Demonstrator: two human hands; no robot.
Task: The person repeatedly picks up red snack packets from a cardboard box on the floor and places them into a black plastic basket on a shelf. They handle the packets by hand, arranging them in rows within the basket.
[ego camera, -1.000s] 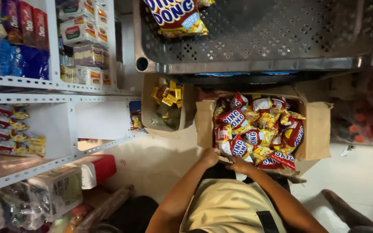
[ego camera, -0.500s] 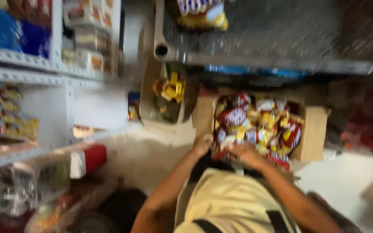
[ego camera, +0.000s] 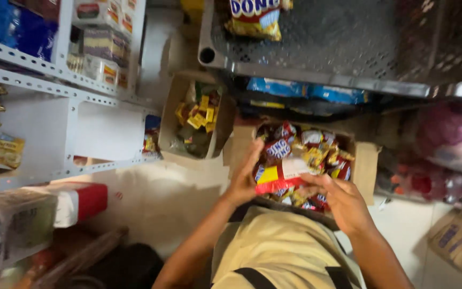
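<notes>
Both my hands hold one red, yellow and white snack packet [ego camera: 280,175] level above an open cardboard box [ego camera: 366,167]. My left hand [ego camera: 243,176] grips its left end with the fingers up along the edge. My right hand [ego camera: 339,200] holds its right end from below. The box under it is full of several more snack packets [ego camera: 316,145] in red, yellow and blue. My pale yellow shirt fills the lower middle of the view.
A smaller open carton [ego camera: 173,107] of small yellow packets stands left of the box. A dark perforated crate [ego camera: 348,37] with a snack bag [ego camera: 252,18] sits above. White metal shelves [ego camera: 76,91] with packaged goods line the left. Another cardboard box [ego camera: 458,235] lies at the lower right.
My hands went from the box's near edge into the packets and lifted one packet out. The view shifted left and down.
</notes>
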